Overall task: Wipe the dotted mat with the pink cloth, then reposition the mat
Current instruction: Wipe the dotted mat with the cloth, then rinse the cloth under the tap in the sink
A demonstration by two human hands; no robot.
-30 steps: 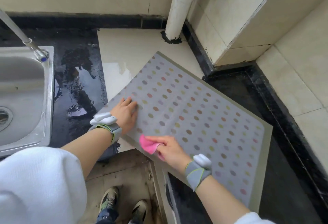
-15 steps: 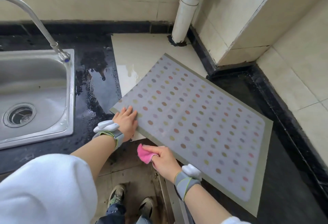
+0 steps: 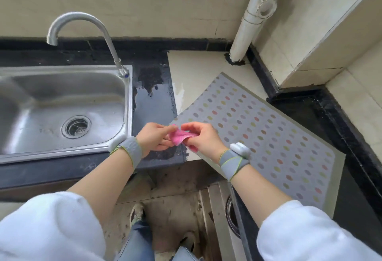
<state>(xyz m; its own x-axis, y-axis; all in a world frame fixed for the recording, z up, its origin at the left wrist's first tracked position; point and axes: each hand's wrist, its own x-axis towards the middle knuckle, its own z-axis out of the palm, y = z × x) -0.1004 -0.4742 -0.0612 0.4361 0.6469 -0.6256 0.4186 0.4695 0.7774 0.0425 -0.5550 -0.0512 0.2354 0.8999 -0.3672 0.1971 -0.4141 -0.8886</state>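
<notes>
The grey dotted mat (image 3: 264,136) lies askew on the counter, its near edge hanging past the counter's front. Both hands are off the mat's left corner, above the counter edge. The small pink cloth (image 3: 179,137) is stretched between them. My left hand (image 3: 154,138) pinches its left end with fingertips, and my right hand (image 3: 201,136) pinches its right side. Part of the cloth is hidden behind my fingers.
A steel sink (image 3: 62,109) with a curved tap (image 3: 82,31) sits to the left. Wet black counter (image 3: 153,105) lies between sink and mat. A white pipe (image 3: 251,20) rises at the back corner. A cream tile (image 3: 202,72) shows under the mat. Floor and shoes below.
My left hand has lifted off the mat's corner and joined the right hand on the pink cloth. The view swung left, showing more of the sink and tap.
</notes>
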